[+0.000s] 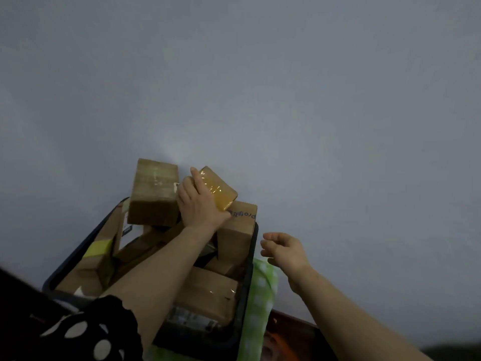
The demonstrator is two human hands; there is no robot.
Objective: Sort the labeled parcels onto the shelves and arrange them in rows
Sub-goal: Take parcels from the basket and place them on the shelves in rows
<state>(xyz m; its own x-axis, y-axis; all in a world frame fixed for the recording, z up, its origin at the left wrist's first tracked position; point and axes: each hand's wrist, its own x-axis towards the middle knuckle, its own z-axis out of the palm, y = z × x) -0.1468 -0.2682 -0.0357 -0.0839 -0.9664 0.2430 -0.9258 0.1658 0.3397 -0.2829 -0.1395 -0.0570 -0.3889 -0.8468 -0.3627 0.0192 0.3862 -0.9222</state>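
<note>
Your left grip (197, 204) is clamped on a small tape-wrapped parcel (218, 190): one finger (195, 177) lies along its left edge and the palm covers its near corner. The parcel is glossy and yellowish, tilted, and held up above the other boxes. It sits just beside a taller cardboard box (153, 191) on its left and over a printed cardboard box (240, 230) below it. I cannot tell whether it touches either of them.

Your right grip (286, 252) is apart, fingers loosely spread and holding nothing. It hovers to the right of the bin, clear of its rim.

The dark plastic bin (253, 259) under your left forearm is piled with cardboard parcels at mixed angles. The taller box stands highest at the far left of the pile, with tape across its top. A flat taped parcel (208, 290) lies near the front, and a yellow-green packet (100, 247) rests against the left side.

A green checked cloth (263, 287) shows along the right of the bin and at its near end. A black sleeve with white dots (86, 332) covers your left upper arm. Behind everything is a plain grey surface (260, 87), probably a wall, though the dim light makes that uncertain.
</note>
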